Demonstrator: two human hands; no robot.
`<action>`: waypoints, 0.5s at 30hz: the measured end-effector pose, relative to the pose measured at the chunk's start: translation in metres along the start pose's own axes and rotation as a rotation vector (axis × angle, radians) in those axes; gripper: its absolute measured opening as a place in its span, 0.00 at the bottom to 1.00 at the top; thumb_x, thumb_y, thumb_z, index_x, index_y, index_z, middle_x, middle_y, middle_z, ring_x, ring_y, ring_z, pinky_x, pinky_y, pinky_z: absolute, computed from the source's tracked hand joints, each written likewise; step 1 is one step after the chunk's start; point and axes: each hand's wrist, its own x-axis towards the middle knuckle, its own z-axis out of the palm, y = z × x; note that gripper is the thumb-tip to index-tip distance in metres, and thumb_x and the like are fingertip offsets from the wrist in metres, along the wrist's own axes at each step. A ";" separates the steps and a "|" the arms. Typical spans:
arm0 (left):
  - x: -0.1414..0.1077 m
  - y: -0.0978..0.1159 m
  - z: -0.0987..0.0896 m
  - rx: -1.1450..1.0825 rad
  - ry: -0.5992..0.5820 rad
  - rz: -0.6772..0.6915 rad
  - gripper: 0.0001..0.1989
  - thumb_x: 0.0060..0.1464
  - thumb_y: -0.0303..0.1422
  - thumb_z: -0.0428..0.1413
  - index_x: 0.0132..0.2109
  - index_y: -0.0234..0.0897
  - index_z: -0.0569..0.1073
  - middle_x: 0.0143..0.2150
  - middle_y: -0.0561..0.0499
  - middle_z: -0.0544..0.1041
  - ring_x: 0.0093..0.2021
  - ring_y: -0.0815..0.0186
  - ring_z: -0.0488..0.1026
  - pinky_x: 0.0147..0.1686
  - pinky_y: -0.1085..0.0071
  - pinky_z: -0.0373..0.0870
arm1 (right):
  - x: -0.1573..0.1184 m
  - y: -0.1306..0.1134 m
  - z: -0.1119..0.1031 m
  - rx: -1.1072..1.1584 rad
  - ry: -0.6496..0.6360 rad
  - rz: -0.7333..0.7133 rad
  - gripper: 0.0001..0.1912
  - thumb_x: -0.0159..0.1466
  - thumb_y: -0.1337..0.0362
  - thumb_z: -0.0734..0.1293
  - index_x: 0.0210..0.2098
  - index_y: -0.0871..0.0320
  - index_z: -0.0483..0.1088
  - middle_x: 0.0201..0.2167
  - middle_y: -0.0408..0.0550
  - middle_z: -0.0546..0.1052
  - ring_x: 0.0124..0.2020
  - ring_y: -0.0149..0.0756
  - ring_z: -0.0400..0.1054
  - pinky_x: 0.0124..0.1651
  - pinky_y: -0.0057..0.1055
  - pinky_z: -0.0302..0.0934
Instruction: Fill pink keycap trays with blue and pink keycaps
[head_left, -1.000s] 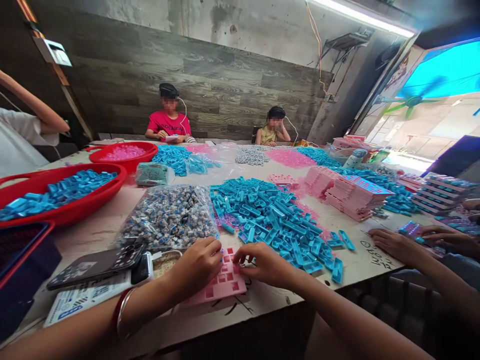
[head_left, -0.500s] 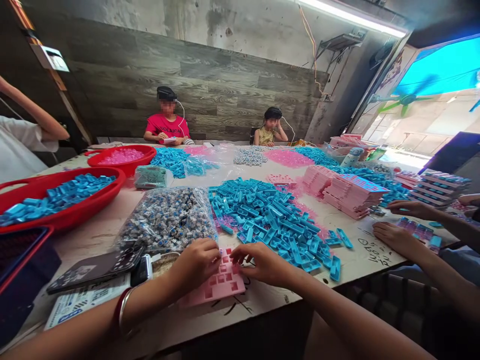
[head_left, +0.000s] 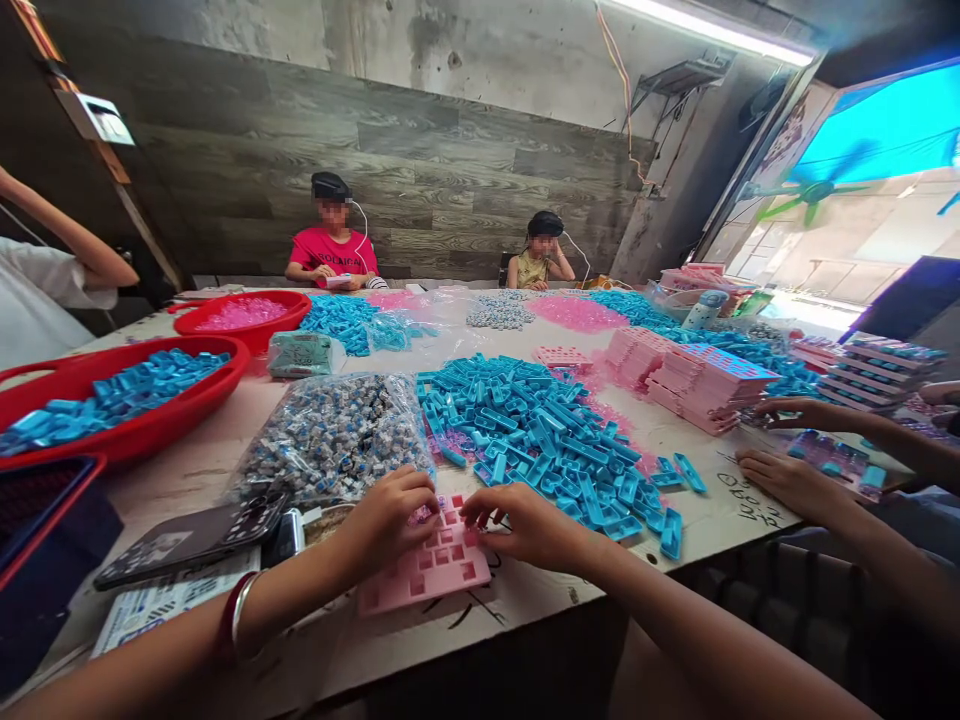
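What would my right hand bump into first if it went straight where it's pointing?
Your right hand would probably meet your left hand first, over the pink plate; depth is unclear.

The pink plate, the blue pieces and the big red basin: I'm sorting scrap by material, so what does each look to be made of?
Pink plate: probably matte moulded plastic, going by its even colour and clean square openings. Blue pieces: likely glossy hard plastic; they are hollow with bright highlights. Red basin: seemingly smooth plastic, with a rounded, softly shining rim.

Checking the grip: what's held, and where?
Cannot be told: the right hand is at the right edge of the pink plate, the left hand at its left.
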 end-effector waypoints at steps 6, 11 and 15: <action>-0.001 -0.001 -0.002 0.043 -0.024 -0.006 0.02 0.51 0.27 0.56 0.33 0.36 0.74 0.35 0.50 0.73 0.38 0.64 0.68 0.41 0.68 0.65 | 0.000 0.000 0.000 0.001 -0.001 0.002 0.12 0.56 0.73 0.66 0.39 0.58 0.72 0.35 0.46 0.77 0.33 0.31 0.70 0.37 0.27 0.64; -0.004 0.006 -0.005 0.125 -0.027 -0.027 0.05 0.50 0.27 0.57 0.34 0.41 0.76 0.36 0.51 0.74 0.38 0.63 0.68 0.41 0.65 0.63 | 0.000 -0.001 0.000 -0.003 -0.003 0.003 0.12 0.56 0.73 0.65 0.39 0.58 0.72 0.34 0.45 0.77 0.33 0.31 0.70 0.37 0.27 0.64; -0.004 0.009 -0.006 0.160 -0.023 -0.028 0.05 0.50 0.28 0.58 0.34 0.42 0.78 0.36 0.52 0.75 0.37 0.63 0.68 0.40 0.65 0.62 | 0.000 0.000 -0.001 -0.020 -0.003 -0.001 0.12 0.55 0.74 0.66 0.39 0.58 0.72 0.34 0.45 0.77 0.33 0.31 0.70 0.37 0.27 0.64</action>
